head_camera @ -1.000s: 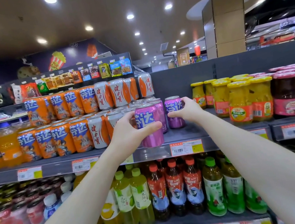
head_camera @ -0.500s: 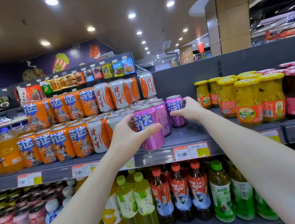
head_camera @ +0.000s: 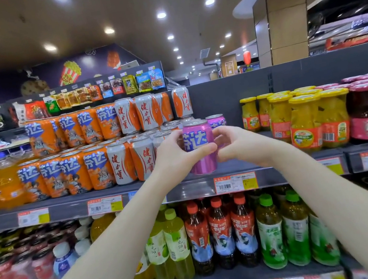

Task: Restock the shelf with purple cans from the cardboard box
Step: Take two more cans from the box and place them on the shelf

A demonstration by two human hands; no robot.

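Grips the upright purple aluminium drink can (head_camera: 199, 146) with the left hand (head_camera: 176, 157): thumb across the front label, the other fingers wrapped round the back. Keeps its long axis vertical, with the bottom at the front part of the grey metal shelf (head_camera: 264, 163); cannot tell if already resting there. Directly behind, slightly to the right, a 2nd purple can (head_camera: 216, 121) standing deeper on the shelf.

Just right of the held can, the right hand (head_camera: 243, 146), with fingers (head_camera: 221, 135) curled against the can's right side; cannot tell if gripping or only steadying. Near on the left, rows of white-and-orange cans (head_camera: 120, 164); well apart on the right, yellow-lidded fruit jars (head_camera: 303, 122).

Probably needs only a short push backward to stand the can before the 2nd one. Left hand nearer, already carrying.
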